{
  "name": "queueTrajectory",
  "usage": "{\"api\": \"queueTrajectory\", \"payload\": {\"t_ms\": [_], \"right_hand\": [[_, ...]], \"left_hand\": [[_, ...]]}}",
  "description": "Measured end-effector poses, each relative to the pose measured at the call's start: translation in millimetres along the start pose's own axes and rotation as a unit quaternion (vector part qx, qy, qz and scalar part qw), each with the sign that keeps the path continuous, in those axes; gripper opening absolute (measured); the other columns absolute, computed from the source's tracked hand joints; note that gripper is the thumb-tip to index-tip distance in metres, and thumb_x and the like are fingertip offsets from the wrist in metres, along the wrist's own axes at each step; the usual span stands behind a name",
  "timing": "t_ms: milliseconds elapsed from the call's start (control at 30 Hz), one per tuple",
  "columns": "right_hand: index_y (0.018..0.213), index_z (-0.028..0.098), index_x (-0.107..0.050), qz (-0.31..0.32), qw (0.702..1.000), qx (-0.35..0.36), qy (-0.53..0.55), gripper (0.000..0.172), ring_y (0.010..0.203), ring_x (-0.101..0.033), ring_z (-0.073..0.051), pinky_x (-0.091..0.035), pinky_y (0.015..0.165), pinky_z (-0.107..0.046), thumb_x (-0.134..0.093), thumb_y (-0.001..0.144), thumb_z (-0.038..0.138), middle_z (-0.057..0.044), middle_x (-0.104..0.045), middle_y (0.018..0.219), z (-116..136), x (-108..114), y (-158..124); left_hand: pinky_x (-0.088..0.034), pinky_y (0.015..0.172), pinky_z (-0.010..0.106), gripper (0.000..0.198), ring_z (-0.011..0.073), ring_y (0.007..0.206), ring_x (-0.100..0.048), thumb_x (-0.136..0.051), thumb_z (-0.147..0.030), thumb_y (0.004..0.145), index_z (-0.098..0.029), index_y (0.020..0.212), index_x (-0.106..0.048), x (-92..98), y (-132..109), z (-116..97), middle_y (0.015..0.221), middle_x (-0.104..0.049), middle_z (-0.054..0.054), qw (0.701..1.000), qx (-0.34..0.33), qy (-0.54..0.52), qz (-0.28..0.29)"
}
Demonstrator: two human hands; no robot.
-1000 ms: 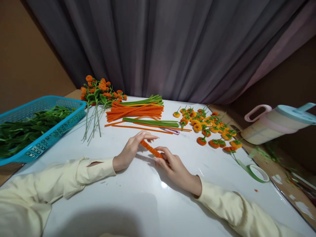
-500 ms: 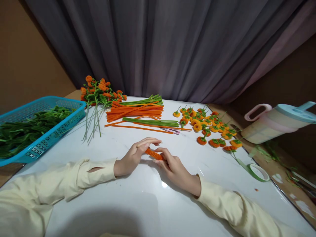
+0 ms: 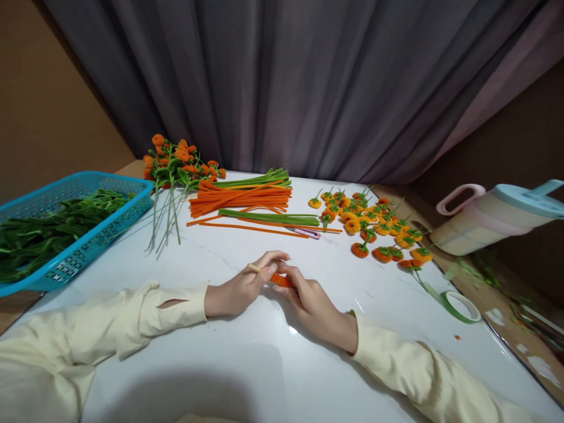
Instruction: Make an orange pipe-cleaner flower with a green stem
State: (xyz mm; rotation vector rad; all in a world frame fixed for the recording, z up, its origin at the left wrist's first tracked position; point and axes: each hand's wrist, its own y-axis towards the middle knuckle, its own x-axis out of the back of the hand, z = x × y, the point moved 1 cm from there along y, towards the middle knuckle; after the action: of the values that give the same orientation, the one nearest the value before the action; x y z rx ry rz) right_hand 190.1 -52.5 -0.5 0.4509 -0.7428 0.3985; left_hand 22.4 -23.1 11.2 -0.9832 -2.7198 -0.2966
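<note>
My left hand (image 3: 240, 288) and my right hand (image 3: 311, 299) meet on the white table (image 3: 211, 364), fingertips together. Between them lies an orange pipe-cleaner coil (image 3: 280, 280) wound on a thin wooden stick (image 3: 254, 268). My left fingers pinch the stick end and press on the coil. My right fingers close on the coil's other end. Only a short stretch of orange shows between the two hands.
A blue basket (image 3: 88, 235) of green leaves stands at the left. Stemmed orange flowers (image 3: 176, 167), orange and green pipe cleaners (image 3: 247, 200), small pink scissors (image 3: 308, 233) and several small orange pumpkin shapes (image 3: 374, 226) lie beyond. Green tape roll (image 3: 460, 308) and a pitcher (image 3: 493, 220) at right.
My left hand slid toward my right along the coil, squeezing it shorter. The bare stick end now sticks out from my left fingers. My right hand barely moved.
</note>
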Motion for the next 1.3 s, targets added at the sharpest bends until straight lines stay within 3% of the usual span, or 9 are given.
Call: {"api": "queueTrajectory", "payload": {"t_ms": [167, 400, 633, 733, 900, 1067, 1200, 1300], "right_hand": [[0.117, 0.017, -0.037, -0.017, 0.998, 0.01, -0.066, 0.026, 0.059, -0.062, -0.017, -0.042, 0.054, -0.025, -0.033, 0.092, 0.021, -0.007, -0.067, 0.082, 1, 1, -1], [0.111, 0.013, -0.043, -0.053, 0.988, 0.024, -0.146, 0.032, 0.05, -0.062, -0.019, -0.039, 0.047, -0.024, -0.026, 0.097, 0.037, -0.006, -0.068, 0.069, 8, 0, 1], [0.114, 0.013, -0.039, -0.064, 0.987, 0.02, -0.148, 0.028, 0.057, -0.066, -0.019, -0.043, 0.051, -0.025, -0.027, 0.097, 0.032, -0.009, -0.07, 0.082, 5, 1, 3], [0.114, 0.014, -0.038, -0.068, 0.987, 0.026, -0.145, 0.024, 0.061, -0.067, -0.02, -0.045, 0.052, -0.026, -0.029, 0.095, 0.026, -0.011, -0.07, 0.091, 2, 1, 2], [0.112, 0.011, -0.041, -0.108, 0.972, 0.036, -0.204, 0.024, 0.063, -0.065, -0.023, -0.045, 0.054, -0.029, -0.031, 0.092, 0.018, -0.013, -0.068, 0.078, -4, -2, 1], [0.113, 0.012, -0.041, -0.13, 0.967, 0.084, -0.205, 0.025, 0.071, -0.064, -0.022, -0.047, 0.062, -0.03, -0.031, 0.09, 0.013, -0.013, -0.066, 0.081, -4, -4, 2], [0.117, 0.012, -0.04, -0.091, 0.972, 0.028, -0.214, 0.028, 0.07, -0.063, -0.024, -0.045, 0.062, -0.03, -0.038, 0.09, 0.015, -0.012, -0.066, 0.081, -2, 4, 18], [0.12, 0.013, -0.036, -0.043, 0.983, -0.042, -0.171, 0.031, 0.07, -0.063, -0.023, -0.044, 0.062, -0.03, -0.042, 0.09, 0.017, -0.01, -0.066, 0.081, 0, 14, 40]], "left_hand": [[-0.031, 0.102, 0.034, 0.04, 0.0194, 0.119, -0.043, -0.023, -0.037, 0.094, -0.02, 0.125, -0.042, 1.6, 2, 2, 0.128, -0.049, 0.008, 1.0, 0.01, -0.012, -0.016], [-0.033, 0.102, 0.038, 0.038, 0.0244, 0.114, -0.05, -0.034, -0.028, 0.088, -0.015, 0.104, -0.066, 6.1, 5, -5, 0.118, -0.061, 0.008, 0.998, -0.011, -0.061, -0.015], [-0.023, 0.107, 0.044, 0.053, 0.0251, 0.118, -0.048, -0.022, -0.05, 0.092, -0.023, 0.126, -0.053, -7.5, 8, -8, 0.128, -0.055, 0.003, 0.976, 0.118, -0.171, -0.061], [-0.025, 0.107, 0.043, 0.051, 0.0249, 0.122, -0.044, -0.025, -0.05, 0.091, -0.024, 0.129, -0.049, -11.9, 11, -8, 0.135, -0.048, 0.004, 0.979, 0.105, -0.162, -0.066], [-0.026, 0.107, 0.039, 0.051, 0.0227, 0.128, -0.037, -0.027, -0.051, 0.091, -0.021, 0.128, -0.046, -15.1, 13, -4, 0.138, -0.044, 0.006, 0.988, 0.066, -0.13, -0.044], [-0.029, 0.105, 0.035, 0.053, 0.0202, 0.126, -0.037, -0.024, -0.054, 0.09, -0.022, 0.127, -0.044, -17.5, 14, -4, 0.136, -0.043, 0.007, 0.994, 0.053, -0.088, -0.041], [-0.032, 0.102, 0.032, 0.051, 0.0206, 0.123, -0.04, -0.028, -0.054, 0.089, -0.021, 0.124, -0.047, -11.6, 24, -8, 0.13, -0.048, 0.007, 0.991, 0.061, -0.1, -0.066], [-0.041, 0.09, 0.031, 0.053, 0.0222, 0.108, -0.052, -0.035, -0.055, 0.087, -0.016, 0.118, -0.051, -0.7, 40, -1, 0.106, -0.062, 0.008, 0.977, 0.102, -0.152, -0.111]]}}
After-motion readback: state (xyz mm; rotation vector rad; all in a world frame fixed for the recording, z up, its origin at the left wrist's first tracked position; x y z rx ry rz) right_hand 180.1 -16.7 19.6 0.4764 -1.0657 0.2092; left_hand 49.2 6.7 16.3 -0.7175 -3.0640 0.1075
